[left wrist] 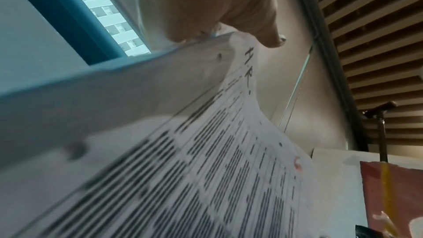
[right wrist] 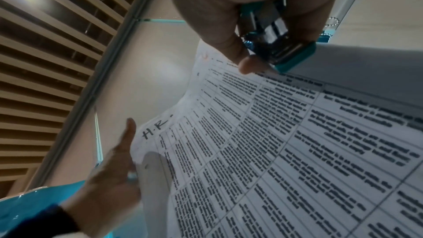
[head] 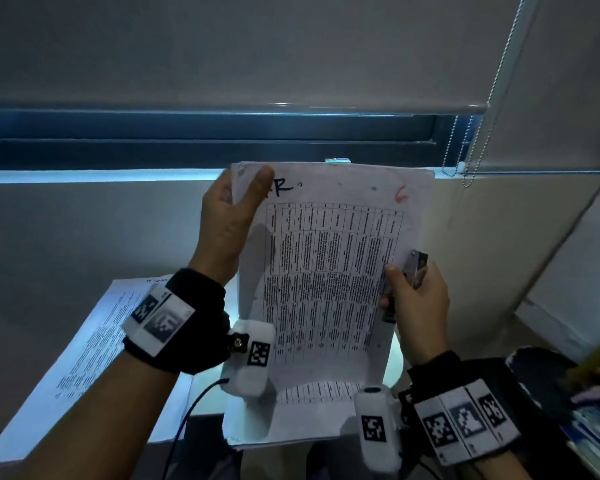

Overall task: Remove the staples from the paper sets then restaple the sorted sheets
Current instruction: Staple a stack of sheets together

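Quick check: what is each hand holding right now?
Left hand: pinches the paper set at its top corner.
Right hand: grips a teal stapler.

Paper set (head: 329,271) upright between left hand (head: 227,220) and right hand (head: 418,299); loose sheets (head: 90,358) lie left.

Pale table (head: 201,407) with one printed sheet (head: 94,355) flat at its left, a second sheet's lower edge (head: 291,434) near the front.
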`<state>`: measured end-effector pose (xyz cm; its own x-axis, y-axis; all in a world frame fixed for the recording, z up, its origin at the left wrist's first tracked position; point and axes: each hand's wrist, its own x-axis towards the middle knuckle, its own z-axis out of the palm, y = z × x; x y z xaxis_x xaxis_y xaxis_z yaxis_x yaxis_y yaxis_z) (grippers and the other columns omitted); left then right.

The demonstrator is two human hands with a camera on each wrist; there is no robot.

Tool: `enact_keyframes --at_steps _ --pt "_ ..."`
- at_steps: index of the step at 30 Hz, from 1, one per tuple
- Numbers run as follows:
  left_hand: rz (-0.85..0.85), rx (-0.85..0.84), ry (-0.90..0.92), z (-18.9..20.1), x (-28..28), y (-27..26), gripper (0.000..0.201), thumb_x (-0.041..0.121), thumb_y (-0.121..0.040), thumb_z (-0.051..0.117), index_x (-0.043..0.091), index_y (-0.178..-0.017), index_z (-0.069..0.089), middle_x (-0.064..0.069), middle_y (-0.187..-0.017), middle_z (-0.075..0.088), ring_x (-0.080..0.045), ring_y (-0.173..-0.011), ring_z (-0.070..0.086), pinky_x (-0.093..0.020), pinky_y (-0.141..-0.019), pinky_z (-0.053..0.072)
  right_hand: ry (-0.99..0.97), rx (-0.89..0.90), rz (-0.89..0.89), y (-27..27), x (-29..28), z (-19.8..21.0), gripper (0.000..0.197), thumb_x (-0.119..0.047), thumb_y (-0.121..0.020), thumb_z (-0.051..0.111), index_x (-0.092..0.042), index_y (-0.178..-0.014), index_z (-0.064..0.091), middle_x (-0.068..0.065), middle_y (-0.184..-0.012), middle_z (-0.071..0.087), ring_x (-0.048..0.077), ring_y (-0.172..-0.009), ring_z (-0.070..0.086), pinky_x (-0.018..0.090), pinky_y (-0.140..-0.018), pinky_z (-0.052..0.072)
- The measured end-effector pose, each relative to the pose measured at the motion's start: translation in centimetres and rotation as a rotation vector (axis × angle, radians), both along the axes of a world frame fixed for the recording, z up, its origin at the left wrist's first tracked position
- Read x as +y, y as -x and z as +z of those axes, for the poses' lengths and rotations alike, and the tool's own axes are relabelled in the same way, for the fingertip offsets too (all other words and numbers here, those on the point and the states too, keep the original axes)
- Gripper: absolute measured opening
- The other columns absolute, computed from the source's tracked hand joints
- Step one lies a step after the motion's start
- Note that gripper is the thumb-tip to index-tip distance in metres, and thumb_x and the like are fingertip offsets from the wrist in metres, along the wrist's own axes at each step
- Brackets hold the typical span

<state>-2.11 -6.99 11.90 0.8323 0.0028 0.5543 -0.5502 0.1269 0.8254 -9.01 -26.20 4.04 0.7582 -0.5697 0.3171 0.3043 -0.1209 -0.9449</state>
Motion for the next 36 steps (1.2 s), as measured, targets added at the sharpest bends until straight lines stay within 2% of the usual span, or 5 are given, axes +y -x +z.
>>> enact_keyframes --at_steps 9,18,24,29,36 --pt "0.309 -0.587 -0.521 1.0 0.6 -1.5 0.029 0.026 -0.084 0.065 0.011 -0.108 0.066 0.01 -0.096 0.062 0.005 -0.083 0.056 -0.002 -0.076 0.041 0.105 -0.036 -0.062 -0.1 -1.1 -0.6 0.029 -0.008 -0.09 0.057 -0.017 -0.071 0.037 0.004 -0.066 0.043 0.005 -0.043 0.046 0.014 -0.042 0.043" --pt "0.086 -0.179 -0.15 -0.7 0.8 -0.5 0.019 0.031 -0.082 0.067 0.017 -0.09 0.059 0.006 -0.083 0.063 -0.007 -0.078 0.061 -0.022 -0.066 0.05 0.191 -0.053 -0.117 -1.3 -1.7 -1.5 0.028 -0.011 -0.09 0.057 -0.014 -0.069 0.039 0.013 -0.069 0.047 0.024 -0.057 0.05 0.023 -0.05 0.048" --pt "0.237 -0.291 -0.195 -0.2 0.2 -0.1 0.017 0.031 -0.082 0.066 0.014 -0.082 0.063 0.01 -0.073 0.06 0.001 -0.068 0.054 -0.016 -0.062 0.046 -0.085 -0.269 -0.305 -0.7 -2.6 1.5 0.02 -0.024 -0.085 0.059 -0.021 -0.076 0.042 0.015 -0.073 0.055 0.003 -0.044 0.054 0.021 -0.043 0.045" --pt "0.398 -0.422 -0.276 -0.2 -1.0 1.4 0.009 0.015 -0.086 0.065 0.015 -0.079 0.059 0.015 -0.068 0.053 0.009 -0.066 0.05 -0.004 -0.062 0.036 -0.112 -0.597 -0.016 1.2 1.0 9.6 0.013 -0.022 -0.096 0.038 -0.022 -0.083 0.04 -0.005 -0.064 0.058 0.011 -0.057 0.058 0.023 -0.053 0.048" --pt "0.444 -0.542 -0.327 -0.5 -2.2 3.2 0.018 0.012 -0.087 0.061 -0.002 -0.074 0.062 -0.01 -0.069 0.06 -0.019 -0.065 0.054 -0.035 -0.058 0.044 0.233 -0.54 -0.035 -2.2 6.7 13.3 0.01 -0.038 -0.091 0.035 -0.03 -0.086 0.04 -0.007 -0.07 0.064 0.014 -0.066 0.065 0.043 -0.068 0.054"
